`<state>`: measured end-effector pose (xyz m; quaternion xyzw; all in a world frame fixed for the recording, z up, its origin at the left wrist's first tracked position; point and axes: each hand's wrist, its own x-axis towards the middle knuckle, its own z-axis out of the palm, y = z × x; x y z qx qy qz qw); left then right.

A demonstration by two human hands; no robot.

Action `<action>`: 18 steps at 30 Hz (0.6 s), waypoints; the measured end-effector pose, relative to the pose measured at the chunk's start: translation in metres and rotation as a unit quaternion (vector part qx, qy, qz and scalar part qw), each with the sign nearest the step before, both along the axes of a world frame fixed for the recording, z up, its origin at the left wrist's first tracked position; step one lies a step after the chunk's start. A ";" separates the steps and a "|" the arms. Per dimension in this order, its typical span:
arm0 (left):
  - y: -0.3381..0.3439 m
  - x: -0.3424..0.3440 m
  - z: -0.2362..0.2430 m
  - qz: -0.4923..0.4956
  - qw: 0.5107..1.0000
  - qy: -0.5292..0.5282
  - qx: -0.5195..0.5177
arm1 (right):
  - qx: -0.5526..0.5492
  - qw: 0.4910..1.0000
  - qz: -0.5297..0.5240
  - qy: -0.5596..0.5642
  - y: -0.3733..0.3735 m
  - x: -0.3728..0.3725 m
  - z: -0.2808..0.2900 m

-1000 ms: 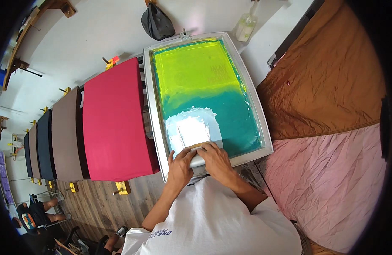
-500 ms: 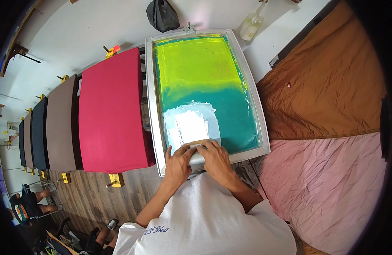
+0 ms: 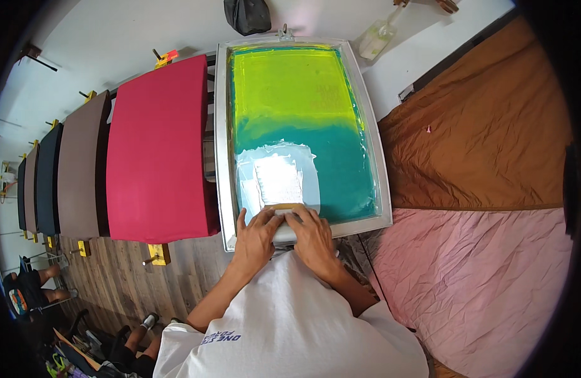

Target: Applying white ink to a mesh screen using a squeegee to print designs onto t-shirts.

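1. A scraper (image 3: 284, 206) with a tan edge is held at the near end of a pale metal frame (image 3: 223, 138), a little left of its middle.
2. The scraper's left part is gripped by the left hand (image 3: 256, 236), with the fingers bent over it.
3. Its right part is gripped likewise by the right hand (image 3: 310, 230); the two hands are set close together. How the grip is closed underneath cannot be told.
4. White paint (image 3: 278, 176) is spread just beyond the scraper, on a sheet coloured teal (image 3: 344, 170) nearby and yellow-green (image 3: 290, 82) at the far end.
5. To the left, a red board (image 3: 158, 145) is placed beside the frame, followed by a brown board (image 3: 82, 167).
6. On the right, brown cloth (image 3: 479, 132) and pink cloth (image 3: 467, 271) are spread.
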<state>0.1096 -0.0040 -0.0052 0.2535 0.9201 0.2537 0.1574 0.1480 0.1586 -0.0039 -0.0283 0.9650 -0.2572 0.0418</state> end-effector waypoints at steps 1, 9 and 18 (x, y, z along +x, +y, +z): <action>0.000 0.001 -0.002 -0.004 1.000 0.007 -0.004 | -0.001 1.000 0.001 -0.001 0.000 0.002 -0.002; -0.001 0.010 0.003 -0.012 1.000 0.010 -0.012 | 0.007 1.000 0.011 0.000 0.001 0.007 0.004; 0.001 -0.019 0.010 -0.009 1.000 -0.001 -0.004 | -0.022 1.000 -0.001 0.019 0.005 -0.018 0.011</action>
